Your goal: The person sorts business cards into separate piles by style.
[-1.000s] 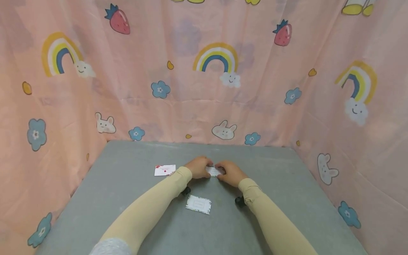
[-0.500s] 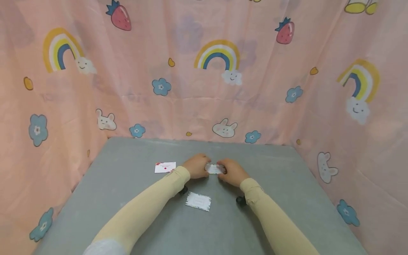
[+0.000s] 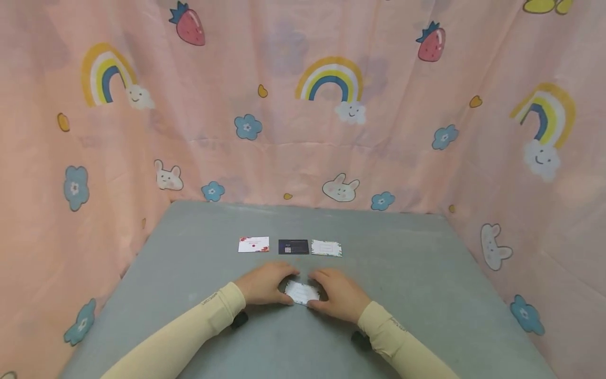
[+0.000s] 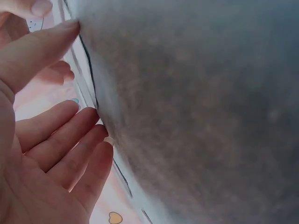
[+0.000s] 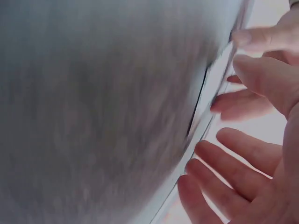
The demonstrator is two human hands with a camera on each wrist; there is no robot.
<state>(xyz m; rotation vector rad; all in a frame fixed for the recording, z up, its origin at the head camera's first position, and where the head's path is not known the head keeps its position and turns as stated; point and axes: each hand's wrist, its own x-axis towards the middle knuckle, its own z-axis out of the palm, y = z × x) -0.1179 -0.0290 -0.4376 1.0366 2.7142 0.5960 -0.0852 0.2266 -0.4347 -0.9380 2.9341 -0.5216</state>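
Between both hands, a white card with a leafy border [image 3: 302, 292] lies on the grey table, its left and right ends partly covered by fingers. My left hand [image 3: 265, 284] is at its left side, fingers fairly straight and thumb apart from them. At the card's right side is my right hand [image 3: 342, 296], similarly spread. Whether fingertips touch the card is unclear. Beyond the hands, a row holds a white card with red flowers [image 3: 253, 244], a dark card [image 3: 293, 247] and another leafy white card [image 3: 326, 248]. Neither wrist view shows a card clearly; palms and fingers [image 4: 60, 140] fill their edges.
The grey table [image 3: 402, 252] reaches back to a pink printed curtain [image 3: 284, 168], which also hangs along the left and right sides. Dark wrist-worn pieces [image 3: 362, 341] hang beneath both sleeves.
Both hands have left the leafy card at the back, now at the row's right end, and come nearer to the front card. The dark card, hidden before, now shows.
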